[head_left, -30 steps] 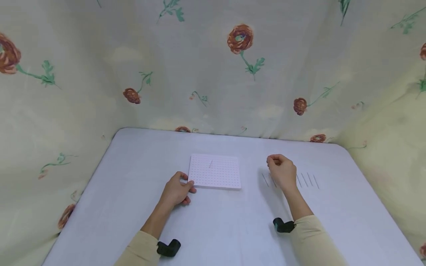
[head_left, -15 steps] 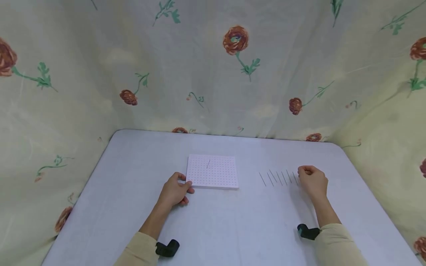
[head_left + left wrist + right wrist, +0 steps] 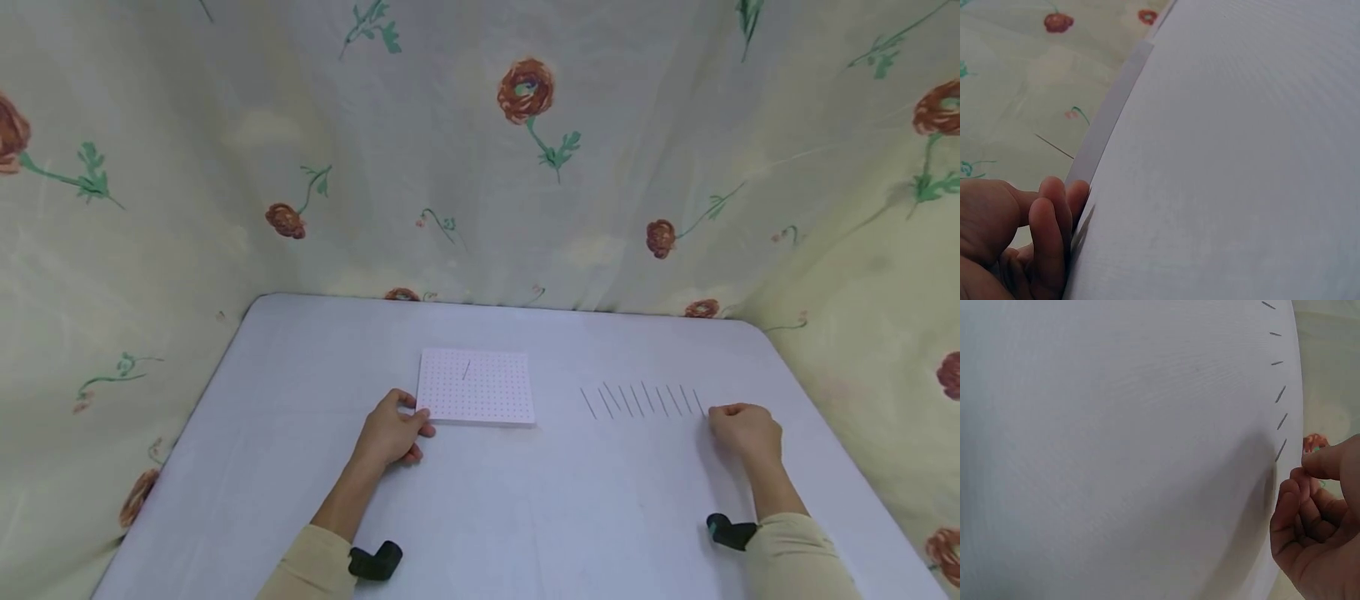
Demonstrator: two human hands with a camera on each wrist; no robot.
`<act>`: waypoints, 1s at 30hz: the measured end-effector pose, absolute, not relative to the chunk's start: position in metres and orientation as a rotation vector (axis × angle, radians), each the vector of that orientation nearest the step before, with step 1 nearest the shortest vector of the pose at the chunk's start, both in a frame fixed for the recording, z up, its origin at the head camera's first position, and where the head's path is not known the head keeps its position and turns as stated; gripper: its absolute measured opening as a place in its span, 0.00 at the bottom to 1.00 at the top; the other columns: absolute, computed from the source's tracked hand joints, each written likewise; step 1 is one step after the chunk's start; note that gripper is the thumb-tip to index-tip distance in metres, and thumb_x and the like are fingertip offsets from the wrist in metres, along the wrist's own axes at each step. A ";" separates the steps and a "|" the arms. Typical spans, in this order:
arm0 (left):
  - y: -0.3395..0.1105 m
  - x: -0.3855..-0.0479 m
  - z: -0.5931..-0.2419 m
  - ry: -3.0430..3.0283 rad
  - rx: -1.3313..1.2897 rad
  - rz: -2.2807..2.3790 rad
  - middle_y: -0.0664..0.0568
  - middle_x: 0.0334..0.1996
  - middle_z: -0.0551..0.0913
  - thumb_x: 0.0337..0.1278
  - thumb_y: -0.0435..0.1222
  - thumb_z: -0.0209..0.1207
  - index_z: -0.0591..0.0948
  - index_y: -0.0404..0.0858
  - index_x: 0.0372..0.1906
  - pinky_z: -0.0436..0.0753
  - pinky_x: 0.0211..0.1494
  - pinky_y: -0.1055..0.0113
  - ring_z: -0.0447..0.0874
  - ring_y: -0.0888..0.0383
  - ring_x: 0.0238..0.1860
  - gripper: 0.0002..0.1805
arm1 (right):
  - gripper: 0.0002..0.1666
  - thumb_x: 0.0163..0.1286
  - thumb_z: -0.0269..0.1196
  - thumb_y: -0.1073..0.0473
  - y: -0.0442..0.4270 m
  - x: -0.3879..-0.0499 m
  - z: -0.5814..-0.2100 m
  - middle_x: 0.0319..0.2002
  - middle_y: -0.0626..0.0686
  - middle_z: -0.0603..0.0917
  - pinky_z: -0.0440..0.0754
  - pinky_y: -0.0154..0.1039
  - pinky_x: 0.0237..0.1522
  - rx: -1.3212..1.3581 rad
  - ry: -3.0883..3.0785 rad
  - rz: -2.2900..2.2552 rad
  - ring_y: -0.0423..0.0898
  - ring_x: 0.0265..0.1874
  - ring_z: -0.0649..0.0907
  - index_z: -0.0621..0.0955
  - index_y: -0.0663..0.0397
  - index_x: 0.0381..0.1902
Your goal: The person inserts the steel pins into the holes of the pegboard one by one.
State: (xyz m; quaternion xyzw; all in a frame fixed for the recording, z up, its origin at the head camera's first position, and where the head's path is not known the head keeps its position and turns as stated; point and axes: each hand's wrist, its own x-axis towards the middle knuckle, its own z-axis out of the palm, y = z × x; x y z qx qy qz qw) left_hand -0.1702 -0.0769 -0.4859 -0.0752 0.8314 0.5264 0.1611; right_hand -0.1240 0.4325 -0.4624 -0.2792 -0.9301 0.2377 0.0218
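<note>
R hand (image 3: 747, 430), fingertips together nr needles (image 3: 1280, 394), can't tell if holding 1; L hand (image 3: 388, 432) grips pegboard (image 3: 480, 392), near-L corner.

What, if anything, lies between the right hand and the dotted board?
A row of thin dark sticks on the table, between the right hand and the dotted board; nothing taller is visible there.

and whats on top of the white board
One thin stick stands up from the white board, far side, left of centre. The left hand covers the near left corner, so that spot is hidden.
</note>
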 end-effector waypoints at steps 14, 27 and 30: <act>-0.077 -0.169 -0.483 2.365 -0.202 1.533 0.52 0.28 0.89 0.75 0.39 0.55 0.70 0.36 0.60 0.77 0.18 0.71 0.80 0.59 0.14 0.17 | 0.21 0.63 0.57 0.55 0.435 -0.131 -0.474 0.41 0.72 0.87 0.80 0.56 0.40 -0.753 -2.930 0.593 0.74 0.44 0.82 0.86 0.69 0.35; -0.075 -0.171 -0.484 2.379 -0.223 1.519 0.53 0.27 0.89 0.74 0.39 0.56 0.71 0.36 0.59 0.77 0.17 0.71 0.80 0.58 0.14 0.17 | 0.23 0.64 0.60 0.55 0.431 -0.139 -0.464 0.44 0.76 0.84 0.81 0.58 0.42 -0.799 -3.032 0.621 0.73 0.43 0.82 0.85 0.75 0.39; -0.075 -0.171 -0.484 2.380 -0.229 1.520 0.53 0.27 0.89 0.74 0.39 0.57 0.71 0.36 0.59 0.77 0.17 0.71 0.79 0.57 0.13 0.17 | 0.27 0.65 0.59 0.53 0.428 -0.142 -0.462 0.46 0.78 0.83 0.81 0.60 0.43 -0.786 -3.046 0.596 0.74 0.44 0.82 0.84 0.78 0.43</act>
